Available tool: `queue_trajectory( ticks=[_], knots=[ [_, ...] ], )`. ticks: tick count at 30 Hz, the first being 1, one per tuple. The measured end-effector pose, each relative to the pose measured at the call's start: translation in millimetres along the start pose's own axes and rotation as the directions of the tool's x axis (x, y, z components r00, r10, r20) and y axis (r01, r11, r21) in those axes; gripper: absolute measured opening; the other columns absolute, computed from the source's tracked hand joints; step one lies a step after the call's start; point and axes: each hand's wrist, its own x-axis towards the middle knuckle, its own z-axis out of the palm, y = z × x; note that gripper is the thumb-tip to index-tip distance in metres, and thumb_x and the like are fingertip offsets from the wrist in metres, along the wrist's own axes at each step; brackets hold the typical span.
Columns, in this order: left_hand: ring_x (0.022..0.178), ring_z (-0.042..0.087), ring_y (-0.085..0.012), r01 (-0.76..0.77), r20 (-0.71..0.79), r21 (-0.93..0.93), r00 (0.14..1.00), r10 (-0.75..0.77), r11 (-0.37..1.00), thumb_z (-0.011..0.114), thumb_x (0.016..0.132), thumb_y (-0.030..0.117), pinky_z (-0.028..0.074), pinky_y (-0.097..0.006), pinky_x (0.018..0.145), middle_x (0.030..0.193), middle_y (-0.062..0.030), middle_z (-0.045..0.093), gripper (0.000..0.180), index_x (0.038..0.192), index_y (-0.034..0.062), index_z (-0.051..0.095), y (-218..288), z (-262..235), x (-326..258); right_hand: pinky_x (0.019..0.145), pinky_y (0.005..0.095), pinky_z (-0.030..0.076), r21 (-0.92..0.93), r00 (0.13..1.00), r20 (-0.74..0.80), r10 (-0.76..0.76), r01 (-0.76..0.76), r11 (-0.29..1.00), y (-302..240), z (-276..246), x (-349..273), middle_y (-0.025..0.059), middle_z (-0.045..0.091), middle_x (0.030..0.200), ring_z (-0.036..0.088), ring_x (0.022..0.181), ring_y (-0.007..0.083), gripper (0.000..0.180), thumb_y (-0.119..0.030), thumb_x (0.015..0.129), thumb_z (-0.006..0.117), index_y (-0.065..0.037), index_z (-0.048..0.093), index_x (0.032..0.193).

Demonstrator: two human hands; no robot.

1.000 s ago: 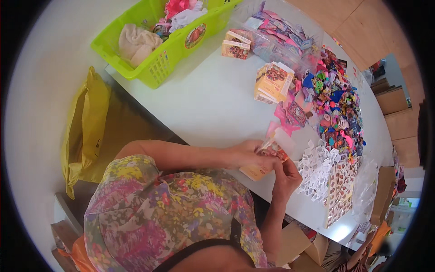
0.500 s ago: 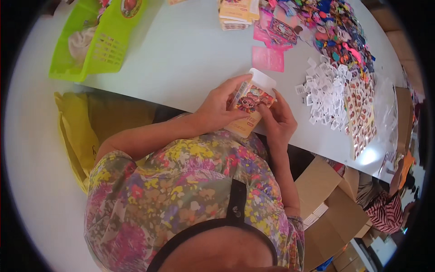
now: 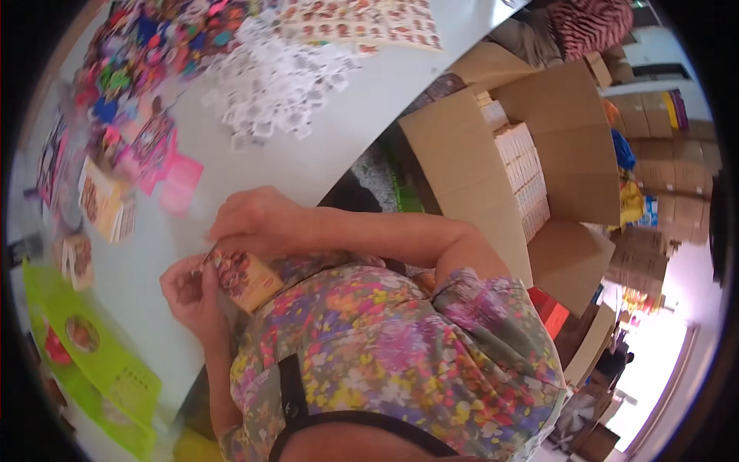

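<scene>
A small yellow-orange carton [image 3: 250, 283] with cartoon pictures is tilted in front of my chest, at the table's near edge. My left hand [image 3: 188, 292] is closed on its left side near the upper end. My right hand [image 3: 258, 222] bends over that same upper end, its fingers closed and pressed at the carton's edge; the fingertips are partly hidden behind the hand. Beyond the hands lie a pink card [image 3: 182, 183] and a heap of small white printed tags [image 3: 281, 85].
A stack of similar yellow cartons [image 3: 106, 202] stands left on the white table, near a lime-green basket [image 3: 92, 362]. Colourful small trinkets [image 3: 150, 50] are piled at the far left, sticker sheets [image 3: 392, 21] farther right. Right of the table, an open cardboard box [image 3: 570, 146] holds rows of cartons.
The view has swung to the right, bringing the open cardboard box into sight. My right hand has moved to the carton's upper end, where a white flap stood up before.
</scene>
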Motion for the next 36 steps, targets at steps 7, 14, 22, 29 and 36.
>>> queue_trajectory(
  ticks=[7,14,22,29,36],
  knots=[
    [0.081,0.057,-0.0099,0.205,0.064,-0.032,0.977,-0.203,0.978,0.063,0.085,-0.005,0.045,-0.024,0.079,0.088,-0.0051,0.063,0.009,0.093,-0.0013,0.063,29,-1,14,0.062,0.0287,0.052,0.211,0.846,0.387,0.366,-0.468,0.858,-20,-32,24,0.0095,0.071,0.075,0.067,0.067,0.0169,0.015,-0.015,0.074,0.071,-0.001,0.073,0.081],
    [0.081,0.054,-0.0098,0.316,0.156,-0.173,0.944,-0.290,0.933,0.063,0.084,-0.005,0.043,-0.023,0.074,0.093,-0.0070,0.061,0.008,0.091,-0.0007,0.064,25,-16,20,0.059,0.0280,0.052,0.168,0.835,0.410,0.367,-0.465,0.869,-20,-31,35,0.0106,0.070,0.072,0.066,0.061,0.0172,0.018,-0.016,0.073,0.072,-0.001,0.073,0.083],
    [0.091,0.058,-0.0158,0.022,0.313,-0.004,0.950,-0.019,1.000,0.061,0.085,-0.005,0.047,-0.026,0.079,0.102,-0.0110,0.059,0.010,0.092,-0.0002,0.067,22,-14,3,0.068,0.0291,0.054,0.144,0.880,0.431,0.199,-0.285,0.948,-36,-43,3,0.0108,0.067,0.097,0.066,0.087,0.0204,0.024,-0.018,0.085,0.070,-0.005,0.069,0.105],
    [0.113,0.055,-0.0186,0.093,0.151,-0.221,0.987,-0.060,0.971,0.069,0.082,0.001,0.048,-0.034,0.093,0.131,-0.0114,0.048,0.058,0.133,0.0005,0.042,-11,5,12,0.070,0.0319,0.058,0.576,0.698,0.206,0.685,-0.653,0.491,-12,-20,2,0.0057,0.063,0.103,0.064,0.087,0.0155,0.022,-0.019,0.093,0.062,-0.003,0.060,0.108],
    [0.119,0.049,-0.0177,-0.145,0.064,-0.265,0.984,0.168,0.953,0.082,0.069,0.004,0.041,-0.035,0.101,0.133,-0.0099,0.045,0.086,0.139,0.0024,0.032,-15,26,28,0.061,0.0269,0.052,-0.015,0.770,0.166,0.616,-0.622,0.783,12,-33,27,0.0036,0.063,0.087,0.063,0.078,0.0104,0.011,-0.013,0.090,0.064,-0.004,0.064,0.096]
  ],
)
